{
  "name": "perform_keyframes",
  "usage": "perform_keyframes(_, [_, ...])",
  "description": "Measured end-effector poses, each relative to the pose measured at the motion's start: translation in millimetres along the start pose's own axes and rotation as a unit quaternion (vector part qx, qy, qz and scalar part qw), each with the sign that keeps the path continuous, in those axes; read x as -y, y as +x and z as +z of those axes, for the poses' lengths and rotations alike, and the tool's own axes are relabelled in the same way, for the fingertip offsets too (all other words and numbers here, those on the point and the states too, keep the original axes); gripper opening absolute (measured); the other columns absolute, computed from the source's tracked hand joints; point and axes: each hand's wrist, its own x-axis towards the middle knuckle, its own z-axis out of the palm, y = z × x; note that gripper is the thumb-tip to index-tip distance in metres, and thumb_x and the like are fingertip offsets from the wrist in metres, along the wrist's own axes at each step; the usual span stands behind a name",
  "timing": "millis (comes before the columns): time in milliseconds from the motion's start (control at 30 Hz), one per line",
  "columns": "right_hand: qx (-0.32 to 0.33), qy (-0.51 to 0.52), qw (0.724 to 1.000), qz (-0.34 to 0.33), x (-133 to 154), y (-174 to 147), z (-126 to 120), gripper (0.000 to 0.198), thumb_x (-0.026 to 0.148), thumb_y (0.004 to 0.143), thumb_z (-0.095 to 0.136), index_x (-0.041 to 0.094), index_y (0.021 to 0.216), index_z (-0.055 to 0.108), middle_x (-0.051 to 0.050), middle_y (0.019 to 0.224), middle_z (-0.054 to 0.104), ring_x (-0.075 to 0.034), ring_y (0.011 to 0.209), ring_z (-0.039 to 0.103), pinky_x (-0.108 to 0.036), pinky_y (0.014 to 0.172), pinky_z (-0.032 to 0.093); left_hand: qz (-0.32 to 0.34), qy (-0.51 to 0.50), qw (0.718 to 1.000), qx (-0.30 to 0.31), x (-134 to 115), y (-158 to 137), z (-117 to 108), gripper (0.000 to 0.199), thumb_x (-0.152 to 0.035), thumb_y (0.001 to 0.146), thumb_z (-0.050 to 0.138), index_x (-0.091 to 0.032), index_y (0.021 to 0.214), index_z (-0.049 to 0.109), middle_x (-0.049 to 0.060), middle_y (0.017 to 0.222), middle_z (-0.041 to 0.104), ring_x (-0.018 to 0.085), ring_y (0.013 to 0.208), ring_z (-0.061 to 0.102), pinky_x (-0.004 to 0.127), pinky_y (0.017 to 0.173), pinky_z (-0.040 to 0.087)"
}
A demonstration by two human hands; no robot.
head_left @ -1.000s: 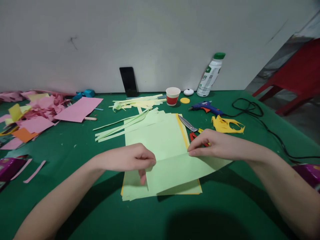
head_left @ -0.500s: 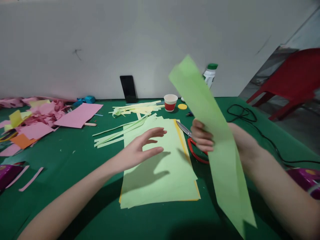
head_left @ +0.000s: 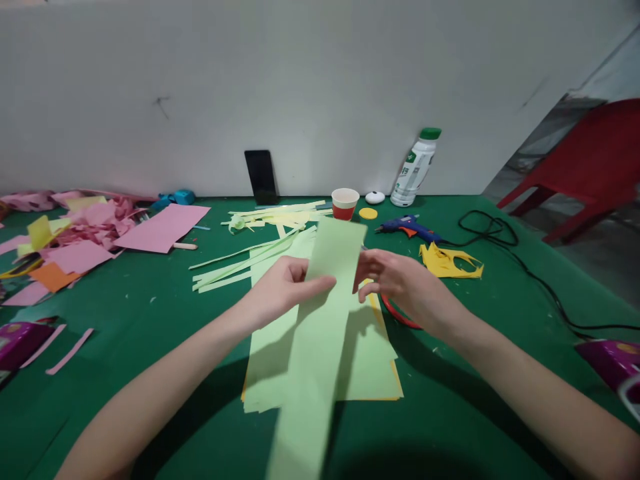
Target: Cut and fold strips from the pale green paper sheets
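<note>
A long folded piece of light green paper stands upright in front of me, its lower end reaching the bottom of the view. My left hand is closed on its left edge, thumb across the front and fingers behind. At the right edge of the paper is my right hand, fingers loosely curled and apart; some fingertips are at or behind the edge, and contact is unclear. Beneath lies a stack of green sheets with yellow-orange edges showing. The red-handled scissors are mostly hidden by my right hand.
Green strips lie left of the stack. Behind are a paper cup, a leaning phone, a bottle and a blue glue gun with its cord. Yellow scrap lies right; pink paper lies left.
The folded green paper has moved left, from my right hand to above the stack. My left hand has closed on it, and my right hand has loosened its grip.
</note>
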Motion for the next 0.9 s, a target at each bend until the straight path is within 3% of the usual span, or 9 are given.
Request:
perform_keyframes(100, [-0.061, -0.102, 0.993, -0.015, 8.6, -5.1, -2.1, 0.021, 0.036, 0.076, 0.057, 0.018, 0.064, 0.053, 0.001, 0.060, 0.054, -0.010, 0.055, 0.050, -0.021, 0.049, 0.041, -0.018, 0.106, 0.994, 0.021, -1.1, -2.9, 2.1, 0.032, -0.043, 0.073, 0.057, -0.012, 0.066, 0.056, -0.002, 0.055, 0.053, 0.008, 0.045, 0.045, 0.019, 0.041, 0.032])
perform_keyframes(200, [-0.111, -0.159, 0.981, -0.017, 12.5, -10.7, 3.2, 0.024, 0.034, 0.073, 0.060, 0.018, 0.058, 0.051, 0.003, 0.048, 0.053, -0.008, 0.043, 0.045, -0.021, 0.044, 0.038, -0.012, 0.111, 0.993, 0.030, 0.1, -3.0, 8.2, 0.033, -0.045, 0.074, 0.055, -0.012, 0.072, 0.059, 0.000, 0.060, 0.056, 0.009, 0.048, 0.048, 0.019, 0.043, 0.035])
perform_keyframes(367, [-0.131, -0.129, 0.983, -0.017, 13.3, -9.5, 4.0, 0.023, 0.036, 0.070, 0.063, 0.017, 0.061, 0.054, 0.001, 0.055, 0.059, -0.008, 0.042, 0.051, -0.022, 0.043, 0.042, -0.026, 0.024, 0.996, 0.085, -0.2, 0.2, 10.8, 0.026, -0.039, 0.076, 0.056, -0.016, 0.084, 0.065, 0.004, 0.083, 0.067, 0.013, 0.065, 0.060, 0.022, 0.057, 0.047])
perform_keyframes(500, [-0.143, -0.115, 0.983, 0.010, 15.2, -5.4, -5.4, 0.024, 0.036, 0.066, 0.066, 0.017, 0.059, 0.053, 0.002, 0.053, 0.057, -0.008, 0.041, 0.051, -0.021, 0.041, 0.042, -0.045, -0.040, 0.989, 0.134, 2.1, 3.9, 8.3, 0.024, -0.036, 0.077, 0.056, -0.016, 0.084, 0.065, 0.005, 0.084, 0.068, 0.014, 0.069, 0.062, 0.024, 0.062, 0.049])
perform_keyframes(667, [-0.094, -0.141, 0.985, 0.045, 17.4, 0.1, -25.7, 0.019, 0.031, 0.064, 0.068, 0.016, 0.061, 0.056, 0.000, 0.052, 0.059, -0.010, 0.043, 0.052, -0.020, 0.038, 0.038, -0.069, -0.032, 0.983, 0.165, 6.1, 7.8, 3.8, 0.024, -0.036, 0.076, 0.057, -0.014, 0.084, 0.063, 0.005, 0.081, 0.067, 0.014, 0.065, 0.060, 0.024, 0.059, 0.047])
perform_keyframes(733, [-0.117, -0.124, 0.984, 0.046, 19.3, 2.5, -37.8, 0.019, 0.029, 0.060, 0.070, 0.016, 0.060, 0.056, -0.001, 0.053, 0.058, -0.013, 0.052, 0.057, -0.020, 0.038, 0.038, -0.080, 0.029, 0.982, 0.171, 6.9, 10.1, 0.1, 0.027, -0.040, 0.075, 0.057, -0.014, 0.075, 0.062, 0.002, 0.069, 0.062, 0.009, 0.051, 0.052, 0.020, 0.047, 0.039])
perform_keyframes(800, [-0.161, -0.117, 0.979, 0.035, 23.4, 3.8, -52.9, 0.019, 0.027, 0.058, 0.071, 0.016, 0.060, 0.056, 0.000, 0.054, 0.057, -0.014, 0.056, 0.059, -0.020, 0.039, 0.037, -0.081, 0.096, 0.980, 0.154, 7.4, 13.1, -5.2, 0.032, -0.044, 0.073, 0.058, -0.014, 0.061, 0.054, -0.004, 0.052, 0.047, 0.005, 0.040, 0.035, 0.018, 0.039, 0.025])
perform_keyframes(900, [-0.202, -0.135, 0.970, 0.025, 32.7, 1.8, -75.4, 0.017, 0.027, 0.061, 0.069, 0.018, 0.061, 0.055, 0.000, 0.057, 0.055, -0.013, 0.058, 0.057, -0.023, 0.045, 0.039, -0.062, 0.168, 0.976, 0.121, 7.2, 18.1, -13.7, 0.042, -0.046, 0.071, 0.058, -0.016, 0.051, 0.035, -0.008, 0.047, 0.023, 0.005, 0.040, 0.019, 0.021, 0.040, 0.014])
